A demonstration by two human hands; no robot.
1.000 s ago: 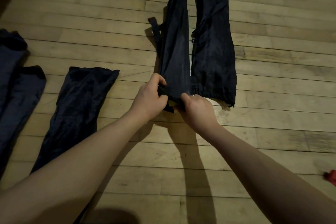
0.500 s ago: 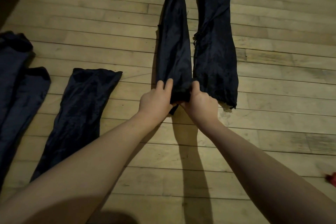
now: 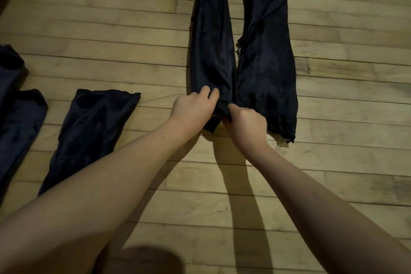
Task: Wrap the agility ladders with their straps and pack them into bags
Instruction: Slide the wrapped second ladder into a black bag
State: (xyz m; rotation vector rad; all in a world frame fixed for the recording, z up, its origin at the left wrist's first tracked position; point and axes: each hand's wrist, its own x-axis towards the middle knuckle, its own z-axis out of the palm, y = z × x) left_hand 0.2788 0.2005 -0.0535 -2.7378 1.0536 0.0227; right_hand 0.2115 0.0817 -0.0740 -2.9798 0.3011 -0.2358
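Observation:
A long dark navy bag [image 3: 212, 51] lies on the wooden floor, running away from me. My left hand [image 3: 193, 109] grips its near mouth from the left, and my right hand [image 3: 245, 122] pinches the same mouth from the right. What is inside the bag is hidden. A second filled dark bag [image 3: 266, 62] lies right beside it, with a frayed cord at its left edge.
A flat dark bag [image 3: 89, 131] lies on the floor to the left, and more dark bags [image 3: 15, 104] sit at the far left edge. The wooden plank floor [image 3: 344, 173] spreads all round.
The held bag has come down flat and straight on the floor next to the second bag. Both hands stayed at its near mouth, and the dark strap on its left side is out of sight.

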